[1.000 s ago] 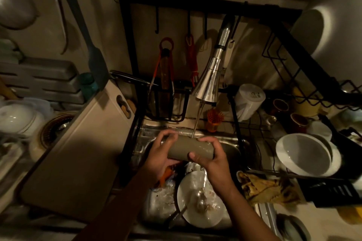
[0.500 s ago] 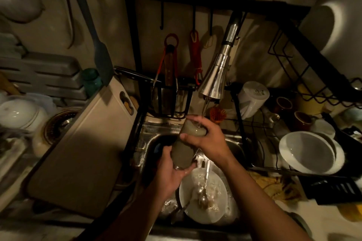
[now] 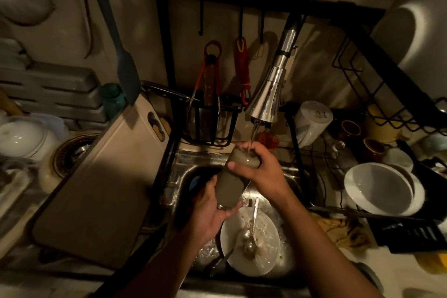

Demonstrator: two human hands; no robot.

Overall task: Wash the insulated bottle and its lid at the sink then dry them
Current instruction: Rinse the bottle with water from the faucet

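Olive-grey cylindrical insulated bottle (image 3: 229,185) was tilted over steel sink (image 3: 183,159), under chrome faucet (image 3: 268,97) stream. Right hand (image 3: 263,172) gripped top end, left hand (image 3: 210,213) gripped base. Wet, rigid, likely slippery; 2-hand hold at ends looked safest.

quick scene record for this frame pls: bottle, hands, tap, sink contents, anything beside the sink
bottle: olive, tilted over the sink
left hand: grips the bottle's lower end
right hand: grips the bottle's upper end
faucet: running onto the bottle's upper end
lid: not visible
in sink: dirty plate with spoon on it
beside sink: cutting board left, white bowl right
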